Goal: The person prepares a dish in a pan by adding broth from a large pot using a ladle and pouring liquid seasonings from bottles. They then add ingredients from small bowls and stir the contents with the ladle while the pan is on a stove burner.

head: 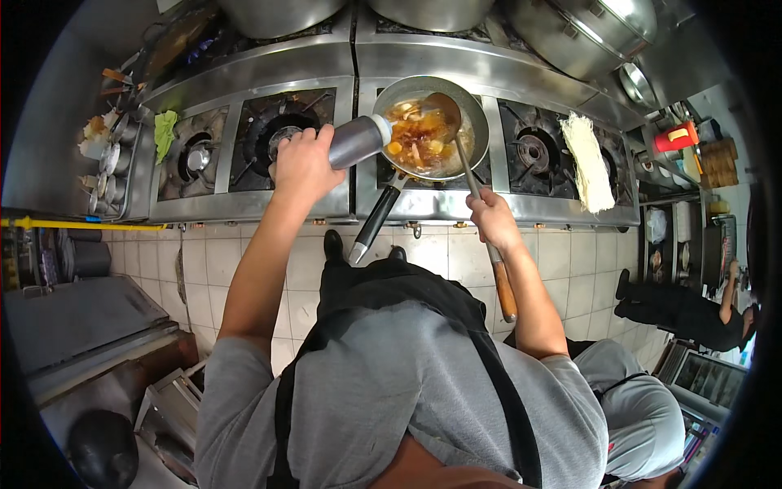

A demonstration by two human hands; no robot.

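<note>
My left hand (308, 162) grips a squeeze bottle of dark liquid (357, 142), tilted with its nozzle over the left side of a frying pan (479, 122). Inside the pan lies a brown, saucy food (421, 143) with pale and orange pieces in liquid. My right hand (495, 223) is closed round the metal shaft of a long ladle (445, 113), whose bowl rests in the right part of the pan. The ladle's wooden end points down towards me. Over the stove's front edge juts the pan's black handle (377, 215), held by neither hand.
Burners (198, 160) flank the pan. A pale cloth (586, 162) lies over the right burner, a green cloth (165, 136) at the left. Large pots (278, 15) stand behind. Seasoning containers (113, 160) are at far left. One person (641, 415) is close behind at right, another (684, 312) farther off.
</note>
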